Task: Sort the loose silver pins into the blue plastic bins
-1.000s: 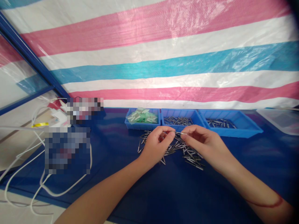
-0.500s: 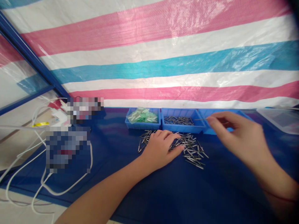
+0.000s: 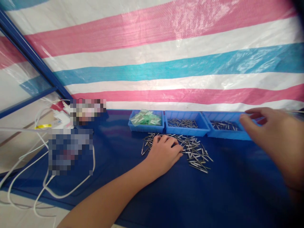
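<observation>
My left hand (image 3: 165,153) rests on a loose pile of thin metal pins (image 3: 196,155) on the blue tabletop. Its thumb and index finger close together around the end of a pin at the pile's middle, while the other fingers curl over the pile. At the far right, my right hand (image 3: 273,133) hangs above the right end of the third blue bin (image 3: 230,134). Its thumb and fingers stand apart, with nothing visible between them. More pins (image 3: 224,126) lie in that bin. The middle blue bin (image 3: 187,130) also holds similar metal pins (image 3: 181,123).
A left blue bin (image 3: 146,128) holds green-and-clear small packets (image 3: 147,117). White cables (image 3: 93,155) and pixelated items lie on the left of the tabletop (image 3: 190,199). A striped plastic sheet (image 3: 152,72) hangs behind the bins, with a blue frame post (image 3: 30,57) at left.
My right hand has moved right, uncovering the third bin's pins; the thin pin it held no longer shows. My left thumb and fingers have drawn together on the pile.
</observation>
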### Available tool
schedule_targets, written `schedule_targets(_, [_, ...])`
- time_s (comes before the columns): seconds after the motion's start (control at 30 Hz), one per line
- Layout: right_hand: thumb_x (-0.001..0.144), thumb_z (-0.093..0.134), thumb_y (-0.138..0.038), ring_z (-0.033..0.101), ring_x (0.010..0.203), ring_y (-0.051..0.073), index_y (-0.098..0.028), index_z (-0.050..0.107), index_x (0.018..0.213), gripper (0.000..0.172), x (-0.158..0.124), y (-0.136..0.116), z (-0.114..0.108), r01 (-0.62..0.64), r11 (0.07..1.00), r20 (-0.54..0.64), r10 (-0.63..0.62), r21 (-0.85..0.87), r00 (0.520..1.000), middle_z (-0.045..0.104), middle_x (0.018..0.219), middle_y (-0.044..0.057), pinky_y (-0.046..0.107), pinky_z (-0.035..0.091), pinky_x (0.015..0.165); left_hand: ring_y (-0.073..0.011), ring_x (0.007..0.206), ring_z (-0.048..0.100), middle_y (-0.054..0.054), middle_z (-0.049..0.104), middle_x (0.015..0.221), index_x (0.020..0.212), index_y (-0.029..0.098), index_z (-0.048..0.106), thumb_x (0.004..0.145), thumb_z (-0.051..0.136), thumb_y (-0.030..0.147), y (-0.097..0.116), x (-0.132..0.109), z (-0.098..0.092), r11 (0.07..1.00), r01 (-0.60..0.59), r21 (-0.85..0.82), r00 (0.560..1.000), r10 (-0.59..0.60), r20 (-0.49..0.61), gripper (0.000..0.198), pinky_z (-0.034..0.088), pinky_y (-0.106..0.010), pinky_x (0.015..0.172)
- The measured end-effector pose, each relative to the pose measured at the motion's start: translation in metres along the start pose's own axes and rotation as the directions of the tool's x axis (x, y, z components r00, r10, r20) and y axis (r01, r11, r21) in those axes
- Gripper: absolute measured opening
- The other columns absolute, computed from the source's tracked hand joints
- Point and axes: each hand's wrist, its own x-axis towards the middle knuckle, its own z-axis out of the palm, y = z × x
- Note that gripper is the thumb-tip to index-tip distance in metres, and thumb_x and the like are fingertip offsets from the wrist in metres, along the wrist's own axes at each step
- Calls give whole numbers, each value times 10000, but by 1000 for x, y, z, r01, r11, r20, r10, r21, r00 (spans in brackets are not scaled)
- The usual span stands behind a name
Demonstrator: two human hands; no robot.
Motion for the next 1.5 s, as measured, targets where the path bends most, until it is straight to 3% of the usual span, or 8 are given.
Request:
schedule_targets(0.37, [842,540,-358,623,788,223,-185,660,909,221,-25,-63,-5,270,891,84,-320,364,944,686,833,54,334,450,739,-218,955,484,-61,622,1006,1000,204,617,936,452,313,5,1,-1,998,24,60,999,-26,25,208,318,-393,813])
schedule_targets(0.77, [878,492,-315,620,841,236,-186,655,868,208,-41,-90,-8,291,775,225,-481,561,848,691,879,68,385,465,777,-220,943,496,-64,619,1023,950,189,590,952,408,289,9,1,0,997,40,73,999,-41,13,209,324,-398,796])
schedule_targets(0.93, [829,515,-231,624,826,207,-192,652,912,165,-44,-93,-9,146,747,280,-413,648,867,685,883,51,348,480,762,-194,933,532,-25,645,979,947,199,568,951,426,278,7,3,-2,983,125,-131,988,-135,-70,163,348,-358,797])
schedule_targets(1.03, [829,554,-305,610,735,174,-207,650,955,186,-46,-97,-12,6,684,376,-408,729,832,678,854,33,302,481,668,-181,929,553,-12,650,1000,981,207,561,951,438,285,5,5,-1,942,155,-299,971,-201,-129,148,373,-328,799])
schedule_targets(1.13, [858,534,-402,595,702,161,-215,648,946,237,-47,-101,-15,-91,610,433,-441,787,786,680,858,33,284,465,613,-182,918,563,-36,643,992,981,189,575,949,448,289,3,6,0,912,116,-395,966,-195,-167,164,397,-314,809])
schedule_targets(1.27, [852,549,-436,626,824,189,-215,655,877,246,-46,-101,-15,-225,520,471,-407,824,783,689,893,48,291,484,680,-167,886,572,-48,627,932,945,172,598,934,478,272,3,7,0,845,45,-534,962,-181,-206,157,426,-282,800])
schedule_targets(1.37, [822,593,-448,631,839,195,-221,668,853,242,-45,-100,-13,-325,455,511,-379,829,772,692,891,50,295,494,700,-150,829,581,-31,627,884,931,177,612,889,554,266,5,8,2,712,78,-698,938,-289,-191,114,444,-260,764])
schedule_targets(1.5, [765,664,-442,632,805,180,-213,675,859,248,-45,-100,-11,-444,385,571,-340,809,747,692,898,51,291,498,721,-124,760,591,-12,624,836,947,168,595,830,622,258,6,12,6,390,96,-916,882,-459,-103,150,463,-239,715])
